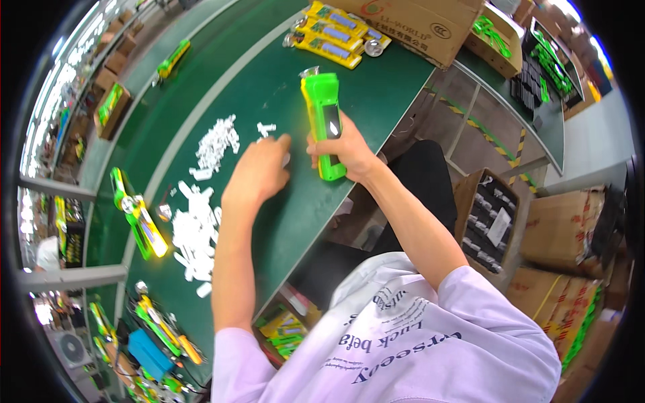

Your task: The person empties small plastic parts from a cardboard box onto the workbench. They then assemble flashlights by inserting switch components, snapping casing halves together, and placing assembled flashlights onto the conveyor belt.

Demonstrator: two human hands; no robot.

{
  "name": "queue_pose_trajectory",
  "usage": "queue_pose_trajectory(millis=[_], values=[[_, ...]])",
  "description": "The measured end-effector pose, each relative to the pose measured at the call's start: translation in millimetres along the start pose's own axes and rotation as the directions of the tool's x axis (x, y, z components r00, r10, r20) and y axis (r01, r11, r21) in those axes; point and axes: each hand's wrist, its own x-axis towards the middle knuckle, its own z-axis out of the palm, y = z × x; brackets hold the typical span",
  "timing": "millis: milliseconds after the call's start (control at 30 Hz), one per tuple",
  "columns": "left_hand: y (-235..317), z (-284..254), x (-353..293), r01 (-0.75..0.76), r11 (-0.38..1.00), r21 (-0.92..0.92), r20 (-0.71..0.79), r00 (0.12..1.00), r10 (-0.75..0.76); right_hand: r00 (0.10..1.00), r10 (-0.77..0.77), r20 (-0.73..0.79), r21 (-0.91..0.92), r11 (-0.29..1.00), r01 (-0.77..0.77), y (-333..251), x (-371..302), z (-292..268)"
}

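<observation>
Right hand wraps its fingers around a bright green and yellow plastic handheld device with a glossy dark panel, held above the smooth green worktop, while the left hand curls beside it, whether pinching anything I cannot tell. Near the left forearm lies a heap of larger white plastic pieces, with a pile of small white plastic bits beyond. Farther off, yellow flat packs rest by a brown cardboard box.

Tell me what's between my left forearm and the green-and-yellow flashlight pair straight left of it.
The head view shows a heap of white plastic pieces there, and a small round part nearer the flashlights.
</observation>
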Motion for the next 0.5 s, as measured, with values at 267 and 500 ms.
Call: queue_pose_trajectory(millis=[267,500], values=[[6.2,-7.9,8.1,-0.143,0.544,-0.827,-0.203,0.978,-0.050,0.999,0.009,0.036,-0.090,0.996,-0.005,1.4,1.5,6.5],[12.1,0.1,12.9,-0.125,0.439,-0.890,-0.225,0.957,-0.184,0.999,0.008,0.052,-0.060,0.998,-0.005,-0.2,-3.0,6.1]])
